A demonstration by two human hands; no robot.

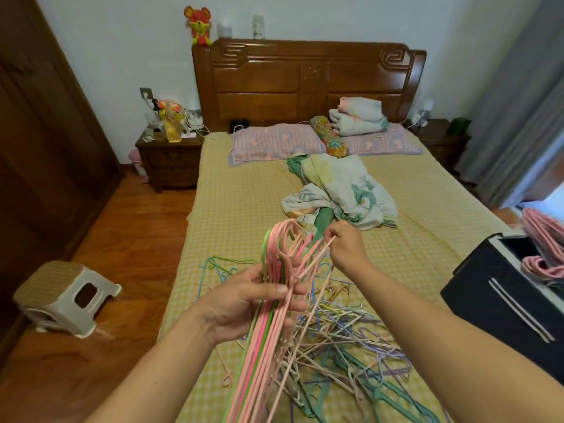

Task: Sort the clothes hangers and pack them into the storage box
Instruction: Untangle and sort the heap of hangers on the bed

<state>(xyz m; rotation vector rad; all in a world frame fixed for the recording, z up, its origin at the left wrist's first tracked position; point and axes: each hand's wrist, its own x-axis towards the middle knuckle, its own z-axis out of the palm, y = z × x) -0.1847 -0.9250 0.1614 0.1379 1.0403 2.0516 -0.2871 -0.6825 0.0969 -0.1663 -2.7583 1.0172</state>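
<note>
The left hand [247, 297] is closed around a bundle of pink and green hangers [268, 315], gripping it below the hooks, which rise together above the fingers. The right hand [346, 244] pinches a single pale pink hanger [305, 303] near its top between thumb and fingertips; its thin wire runs down and left across the bundle.

Beneath both hands, a tangled heap of hangers [341, 355] in cream, purple, blue and teal lies on the yellow checked bed [232, 209], with a few loose blue and green ones just to the left of it. The dark storage box [500, 288] sits at the bed's right edge, open, with pink hangers [543, 239] already stacked inside.

A crumpled quilt [341, 190] lies mid-bed, near the pillows. No writing, brand or label is readable anywhere.
</note>
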